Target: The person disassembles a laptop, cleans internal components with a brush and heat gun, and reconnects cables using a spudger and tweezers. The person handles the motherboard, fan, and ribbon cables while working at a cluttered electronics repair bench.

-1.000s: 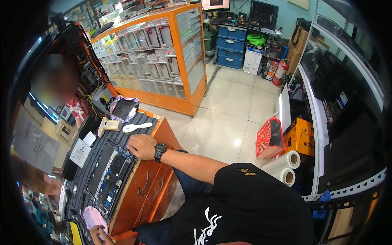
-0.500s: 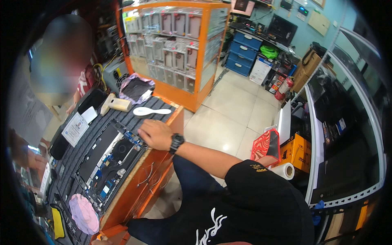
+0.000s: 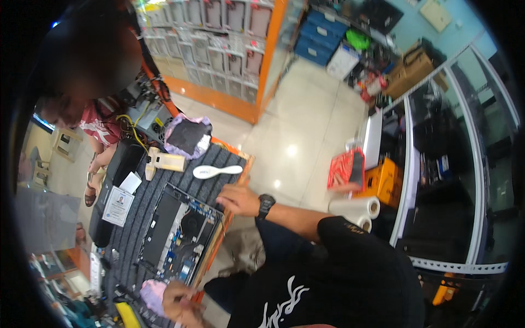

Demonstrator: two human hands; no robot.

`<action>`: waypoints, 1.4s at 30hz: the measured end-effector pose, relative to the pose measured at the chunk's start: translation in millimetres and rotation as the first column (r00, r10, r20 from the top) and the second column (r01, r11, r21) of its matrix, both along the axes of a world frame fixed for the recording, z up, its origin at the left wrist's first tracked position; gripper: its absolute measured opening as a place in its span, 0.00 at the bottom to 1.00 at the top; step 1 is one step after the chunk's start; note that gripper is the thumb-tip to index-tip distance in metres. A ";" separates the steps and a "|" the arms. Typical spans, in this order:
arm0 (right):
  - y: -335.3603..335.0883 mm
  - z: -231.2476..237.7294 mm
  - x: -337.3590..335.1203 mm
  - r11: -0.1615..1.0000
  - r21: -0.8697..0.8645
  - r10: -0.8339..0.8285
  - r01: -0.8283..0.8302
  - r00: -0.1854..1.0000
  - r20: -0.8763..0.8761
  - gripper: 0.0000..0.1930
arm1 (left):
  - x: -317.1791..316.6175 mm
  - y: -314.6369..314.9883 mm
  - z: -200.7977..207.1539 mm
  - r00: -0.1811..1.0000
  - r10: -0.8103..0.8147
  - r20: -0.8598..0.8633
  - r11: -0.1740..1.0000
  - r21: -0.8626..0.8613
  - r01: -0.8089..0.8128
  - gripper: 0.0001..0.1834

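An opened laptop base (image 3: pixel 176 232) lies on the grey ribbed mat, its circuit board, fan and other inner parts bare. My right hand (image 3: pixel 239 200), wearing a black watch, rests at the laptop's upper right corner beside the counter edge. Its fingers are partly bent and hold nothing I can see. By the near lower end of the laptop is my left hand (image 3: pixel 179 302), somewhat blurred, with fingers drawn together; what they hold is unclear. Partly behind that hand lies a pink-and-lilac cloth item (image 3: pixel 153 295).
A white brush-shaped item (image 3: pixel 217 171), a cream tool (image 3: pixel 165 161) and a purple cloth bundle (image 3: pixel 188 136) lie past the laptop. An ID card (image 3: pixel 117 206) leans on a black case (image 3: pixel 105 221). A yellow-and-black item (image 3: pixel 127 315) is at lower left. One person stands across the counter.
The view has shifted, so the counter appears farther right. My left hand has risen from the lower edge to beside the cloth and laptop. My right hand stays near the laptop's corner.
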State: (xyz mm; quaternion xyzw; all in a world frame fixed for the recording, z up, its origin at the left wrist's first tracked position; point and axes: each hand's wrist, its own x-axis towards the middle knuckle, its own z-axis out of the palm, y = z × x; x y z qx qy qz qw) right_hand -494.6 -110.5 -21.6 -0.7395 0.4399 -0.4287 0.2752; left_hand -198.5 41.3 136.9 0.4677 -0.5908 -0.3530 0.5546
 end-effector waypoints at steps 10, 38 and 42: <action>159.3 -6.8 -244.9 0.421 0.705 -0.599 0.571 0.759 -0.256 0.19 | -127.6 -102.2 107.6 0.899 -0.402 0.172 0.863 0.399 0.310 0.31; 122.5 -41.9 -610.8 0.004 0.746 -0.501 0.666 0.647 -0.575 0.33 | -521.2 -514.2 -123.0 0.505 -0.861 0.066 0.332 0.824 0.459 0.35; 24.9 -30.6 -700.9 0.143 0.635 -0.525 0.759 0.602 -0.602 0.32 | -520.2 -546.1 -188.8 0.668 -0.739 0.093 0.325 0.917 0.232 0.35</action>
